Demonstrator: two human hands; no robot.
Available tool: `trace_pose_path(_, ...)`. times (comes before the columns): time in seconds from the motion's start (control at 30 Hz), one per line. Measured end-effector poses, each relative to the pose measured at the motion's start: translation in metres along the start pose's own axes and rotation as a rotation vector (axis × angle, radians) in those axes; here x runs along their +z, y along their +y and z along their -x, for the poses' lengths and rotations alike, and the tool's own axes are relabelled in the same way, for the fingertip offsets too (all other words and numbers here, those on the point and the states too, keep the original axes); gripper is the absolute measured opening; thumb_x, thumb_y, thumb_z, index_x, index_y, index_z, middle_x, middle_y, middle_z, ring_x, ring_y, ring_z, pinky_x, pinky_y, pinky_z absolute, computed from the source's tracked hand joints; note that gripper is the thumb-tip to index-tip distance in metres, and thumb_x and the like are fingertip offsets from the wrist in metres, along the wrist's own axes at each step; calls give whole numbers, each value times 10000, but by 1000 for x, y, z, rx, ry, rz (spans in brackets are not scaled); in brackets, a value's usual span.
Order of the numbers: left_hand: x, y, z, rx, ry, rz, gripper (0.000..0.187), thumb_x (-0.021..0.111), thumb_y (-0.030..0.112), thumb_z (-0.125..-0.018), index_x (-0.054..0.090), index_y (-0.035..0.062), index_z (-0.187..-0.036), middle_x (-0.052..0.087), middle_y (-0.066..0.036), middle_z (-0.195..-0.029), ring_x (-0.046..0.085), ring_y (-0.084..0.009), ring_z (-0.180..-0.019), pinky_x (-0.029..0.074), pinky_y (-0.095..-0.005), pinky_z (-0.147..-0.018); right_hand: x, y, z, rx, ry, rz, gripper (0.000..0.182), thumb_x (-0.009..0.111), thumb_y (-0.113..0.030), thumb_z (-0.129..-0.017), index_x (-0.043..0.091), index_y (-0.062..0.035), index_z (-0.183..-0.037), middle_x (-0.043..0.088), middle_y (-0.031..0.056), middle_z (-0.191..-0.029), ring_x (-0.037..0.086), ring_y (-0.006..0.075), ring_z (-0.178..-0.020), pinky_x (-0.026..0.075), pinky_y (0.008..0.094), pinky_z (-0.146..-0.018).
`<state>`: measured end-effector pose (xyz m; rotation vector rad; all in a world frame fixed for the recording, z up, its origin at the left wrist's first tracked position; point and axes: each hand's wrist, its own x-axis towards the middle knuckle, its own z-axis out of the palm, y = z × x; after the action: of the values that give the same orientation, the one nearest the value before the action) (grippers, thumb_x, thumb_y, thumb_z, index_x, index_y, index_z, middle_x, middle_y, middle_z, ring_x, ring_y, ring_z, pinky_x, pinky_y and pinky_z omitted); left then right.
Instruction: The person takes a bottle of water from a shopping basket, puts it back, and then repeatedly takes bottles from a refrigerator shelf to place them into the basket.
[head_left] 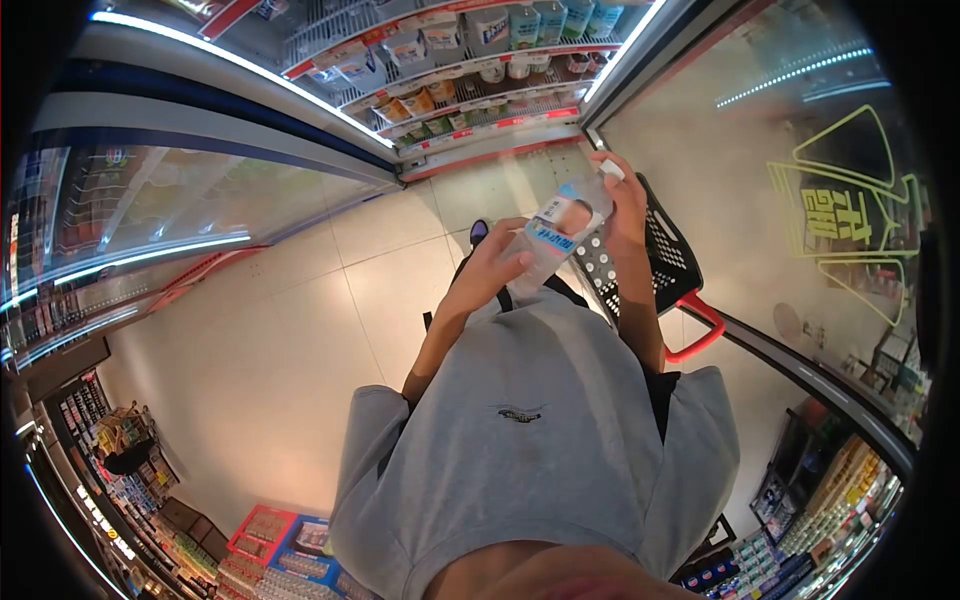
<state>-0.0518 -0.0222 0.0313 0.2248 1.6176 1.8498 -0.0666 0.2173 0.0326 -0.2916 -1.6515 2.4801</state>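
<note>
1. Two bare hands on one clear bottle (pixel 561 228), held tilted above the floor (pixel 290 330) in front of a grey shirt (pixel 540 390).
2. Left hand (pixel 497 262): wrapped around the lower body of the bottle, thumb laid along the near side. Far fingertips partly hidden.
3. Right hand (pixel 627 195): curled about the neck end, beside the white cap (pixel 612 170). Cannot tell exactly which fingers press on the cap.
4. Bottle position: between both hands, cap end pointing forward and right, base end near the shirt. Carries a blue-and-white label (pixel 548 236).
5. Black basket (pixel 672 245) with red handle (pixel 712 335): located lower than the right hand, partly covered by the right arm.
6. Ahead: lit cooler shelves (pixel 480 68), stocked with packaged goods (pixel 488 30).
7. To the right: glass door (pixel 740 170), bearing a yellow-green graphic (pixel 838 215).
8. Just beyond the left hand: dark shoe (pixel 479 232) on pale tiles.
</note>
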Motion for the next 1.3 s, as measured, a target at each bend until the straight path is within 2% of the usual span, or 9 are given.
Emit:
trace_pose_path(0.07, -6, 37, 11, 188, 257, -571, 701, 801, 295, -738, 464, 78, -1314, 588, -178, -1073, 619, -316, -964, 508, -418, -771, 44, -4, -12, -42, 27, -17, 340, 569, -184, -915, 556, -27, -1216, 588, 48, -1079, 546, 99, -969, 421, 245, -854)
trace_pose_path(0.17, -29, 45, 13, 455, 448, -917, 707, 821, 270, -709, 472, 69, -1290, 588, -171, -1099, 632, -313, -927, 514, -394, -783, 80, 7, -26, -44, 0, -64, 411, 540, -220, -954, 469, -43, -1318, 558, 62, -1170, 541, 144, -1071, 421, 293, -938)
trace_pose_path(0.3, -57, 57, 15, 475, 471, -795, 643, 781, 284, -762, 479, 65, -1286, 600, -156, -1029, 620, -324, -929, 518, -406, -757, 120, 8, -39, -54, -35, -18, 431, 533, -256, -955, 451, -38, -1318, 581, 109, -1195, 585, 178, -1066, 462, 329, -933)
trace_pose_path(0.4, -73, 46, 11, 229, 274, -105, 574, 717, 293, -849, 456, 32, -1288, 617, -152, -1047, 623, -239, -967, 511, -359, -787, 140, 0, -51, -26, -129, -73, 397, 554, -234, -962, 422, -9, -1261, 617, 131, -1140, 590, 174, -1034, 458, 321, -921)
trace_pose_path(0.5, -76, 47, 8, 232, 201, 65, 493, 621, 271, -933, 414, 2, -1290, 623, -157, -1070, 602, -181, -995, 491, -322, -828, 152, -7, -59, -6, -190, -85, 380, 549, -252, -960, 449, -4, -1231, 616, 130, -1140, 601, 178, -1011, 478, 313, -899)
trace_pose_path(0.7, -73, 61, -4, 226, 255, 182, 424, 557, 218, -971, 376, -24, -1268, 622, -164, -1089, 605, -174, -982, 483, -314, -853, 161, -9, -89, 66, -237, -87, 356, 532, -295, -959, 502, -7, -1166, 622, 124, -1122, 616, 176, -988, 509, 301, -858)
trace_pose_path(1.0, -71, 62, -40, 175, 263, 278, 557, 507, 423, -968, 375, -5, -1299, 605, -185, -1124, 669, -232, -890, 567, -312, -655, 155, -21, -121, 138, -272, -96, 406, 473, -305, -971, 497, -27, -1265, 615, 108, -1200, 589, 186, -1089, 470, 346, -934)
trace_pose_path(1.2, -88, 61, -61, -1, -376, 1263, 645, 354, 514, -982, 400, -12, -1353, 621, -223, -1010, 683, -314, -799, 577, -315, -562, 139, -19, -139, 204, -297, -212, 443, 490, -275, -974, 456, -30, -1341, 588, 89, -1243, 574, 186, -1131, 460, 348, -948)
trace_pose_path(1.3, -81, 60, -66, -57, -336, 1348, 643, 364, 524, -975, 398, 6, -1354, 611, -212, -1014, 681, -318, -783, 582, -307, -546, 136, -17, -144, 225, -304, -202, 422, 503, -275, -975, 478, -27, -1316, 592, 88, -1225, 574, 171, -1122, 468, 340, -937)
